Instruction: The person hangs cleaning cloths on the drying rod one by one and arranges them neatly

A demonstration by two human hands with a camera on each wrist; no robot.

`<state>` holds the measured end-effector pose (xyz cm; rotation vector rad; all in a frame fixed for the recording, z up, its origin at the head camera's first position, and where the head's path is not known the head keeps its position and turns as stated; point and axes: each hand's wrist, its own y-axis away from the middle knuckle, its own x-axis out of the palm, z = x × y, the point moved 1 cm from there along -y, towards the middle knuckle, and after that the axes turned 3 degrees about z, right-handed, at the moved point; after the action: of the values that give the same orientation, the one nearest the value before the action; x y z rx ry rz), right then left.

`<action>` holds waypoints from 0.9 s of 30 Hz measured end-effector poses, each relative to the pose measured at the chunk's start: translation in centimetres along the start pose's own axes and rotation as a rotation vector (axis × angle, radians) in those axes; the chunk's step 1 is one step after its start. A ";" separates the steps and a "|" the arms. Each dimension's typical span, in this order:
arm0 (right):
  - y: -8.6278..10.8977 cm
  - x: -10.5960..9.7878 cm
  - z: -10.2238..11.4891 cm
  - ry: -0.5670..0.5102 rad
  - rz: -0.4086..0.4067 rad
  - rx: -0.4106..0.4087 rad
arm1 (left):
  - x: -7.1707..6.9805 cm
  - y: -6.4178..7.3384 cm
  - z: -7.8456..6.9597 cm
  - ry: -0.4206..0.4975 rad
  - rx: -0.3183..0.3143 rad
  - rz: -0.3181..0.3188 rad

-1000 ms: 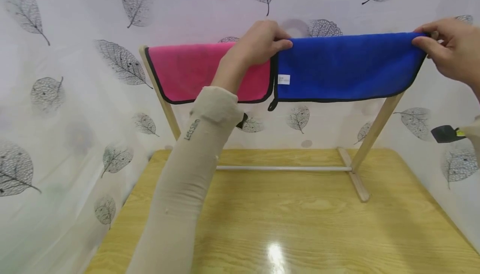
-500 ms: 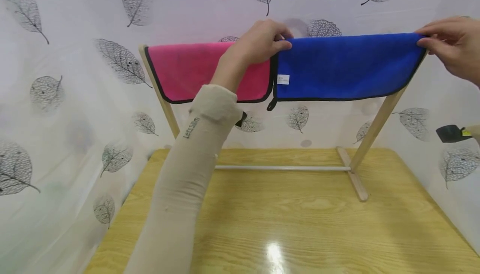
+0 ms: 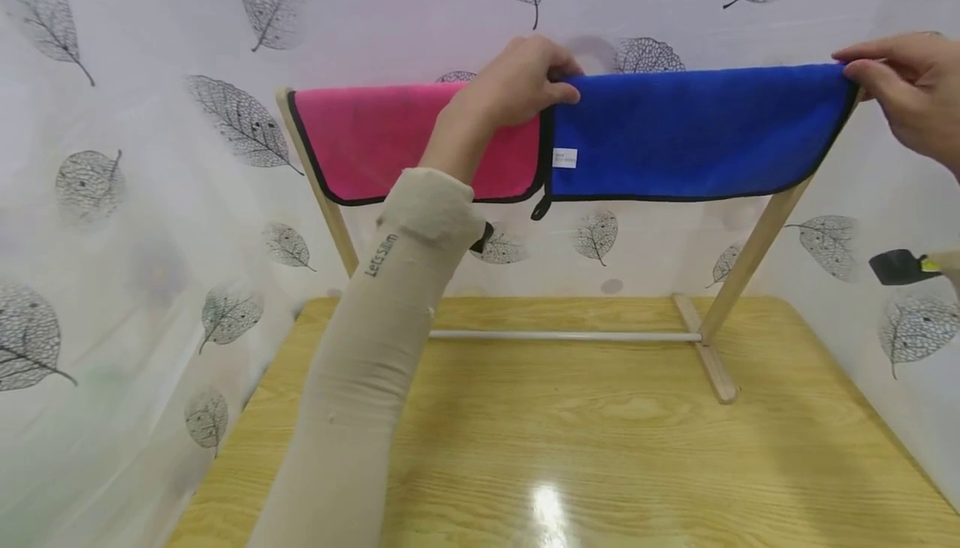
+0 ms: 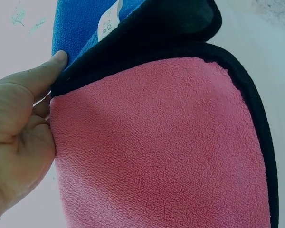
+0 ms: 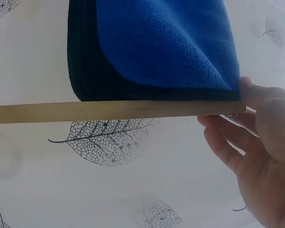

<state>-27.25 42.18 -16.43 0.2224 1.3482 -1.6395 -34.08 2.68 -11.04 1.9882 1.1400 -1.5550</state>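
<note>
A blue towel (image 3: 690,136) with black edging and a small white label hangs folded over the top of a wooden rack (image 3: 757,252). Beside it on the left hangs a pink towel (image 3: 360,144), also black-edged. My left hand (image 3: 517,82) pinches the blue towel's upper left corner, close to where the two towels meet; its thumb lies on blue cloth in the left wrist view. At the other end, my right hand (image 3: 911,94) pinches the upper right corner, beside the top of the rack's post (image 5: 133,110). The top rail is hidden under the cloth.
The rack stands on a wood-grain table (image 3: 600,431), its foot (image 3: 716,369) at the right and a white lower bar (image 3: 562,336) across it. A leaf-print curtain (image 3: 150,240) surrounds the table at the back and sides.
My right hand has shifted slightly right, drawing the blue towel's right edge out to the post. The left hand has barely moved, and the pink towel hangs as before.
</note>
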 end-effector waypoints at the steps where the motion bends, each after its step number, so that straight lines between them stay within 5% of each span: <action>1: -0.1 0.1 0.0 -0.003 -0.007 -0.009 | 0.0 0.0 0.0 0.001 -0.001 -0.001; 14: 0.6 0.8 -0.4 -0.067 -0.139 -0.085 | 0.0 -0.3 0.0 0.027 -0.004 -0.004; 27: 1.2 1.2 -0.1 -0.120 -0.147 0.004 | 0.1 0.0 0.0 0.037 -0.021 -0.033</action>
<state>-27.01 41.74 -18.04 0.0266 1.2956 -1.7488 -34.10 2.73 -11.09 2.0025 1.2044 -1.5219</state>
